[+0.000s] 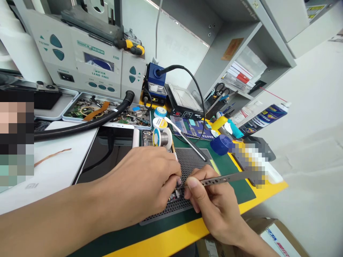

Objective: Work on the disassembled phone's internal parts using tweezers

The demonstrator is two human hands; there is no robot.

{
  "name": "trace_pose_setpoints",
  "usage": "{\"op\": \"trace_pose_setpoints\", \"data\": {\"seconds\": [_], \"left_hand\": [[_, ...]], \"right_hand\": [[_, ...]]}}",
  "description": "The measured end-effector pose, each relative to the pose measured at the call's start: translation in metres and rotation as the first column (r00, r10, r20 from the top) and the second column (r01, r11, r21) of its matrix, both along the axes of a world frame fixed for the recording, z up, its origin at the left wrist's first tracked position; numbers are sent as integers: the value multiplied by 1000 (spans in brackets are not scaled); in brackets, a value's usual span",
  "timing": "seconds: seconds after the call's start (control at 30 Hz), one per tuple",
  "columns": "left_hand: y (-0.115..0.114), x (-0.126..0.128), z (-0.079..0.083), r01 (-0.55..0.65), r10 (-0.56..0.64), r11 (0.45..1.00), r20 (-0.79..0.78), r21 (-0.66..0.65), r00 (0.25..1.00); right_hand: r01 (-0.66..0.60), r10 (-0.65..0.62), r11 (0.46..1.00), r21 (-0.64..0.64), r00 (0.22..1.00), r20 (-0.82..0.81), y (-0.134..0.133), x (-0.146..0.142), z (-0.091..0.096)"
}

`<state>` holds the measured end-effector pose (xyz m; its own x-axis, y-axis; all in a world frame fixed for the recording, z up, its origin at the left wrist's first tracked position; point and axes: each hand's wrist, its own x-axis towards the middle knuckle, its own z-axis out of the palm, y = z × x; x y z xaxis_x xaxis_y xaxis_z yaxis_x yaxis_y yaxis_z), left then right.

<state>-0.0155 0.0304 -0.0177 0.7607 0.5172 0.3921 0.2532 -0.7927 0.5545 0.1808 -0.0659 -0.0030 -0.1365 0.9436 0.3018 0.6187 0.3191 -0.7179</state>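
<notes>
My right hand (214, 203) pinches a pair of metal tweezers (227, 177), their tips pointing left at a small circuit board (176, 194). The board lies on a dark perforated mat (190, 160). My left hand (146, 178) is curled over the board from the left, fingertips pressed on it, next to the tweezer tips. Much of the board is hidden under my fingers. A thin stick-like tool (173, 149) pokes out behind my left hand.
A solder spool (162, 137) and round tins (160, 123) stand behind the mat. A white phone (107, 153), face up, lies at left, crossed by a black hose (88, 125). A rework station (85, 64), parts tray (107, 112), blue iron stand (157, 80) and glue tube (264, 119) surround the green-and-yellow mat (235, 192).
</notes>
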Motion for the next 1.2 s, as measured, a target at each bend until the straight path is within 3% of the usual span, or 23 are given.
{"op": "trace_pose_setpoints", "data": {"seconds": [1.2], "left_hand": [[1,1,-4,-9,7,999,39,42,999]], "right_hand": [[-19,19,1000,3,1000,11,0,0,0]]}}
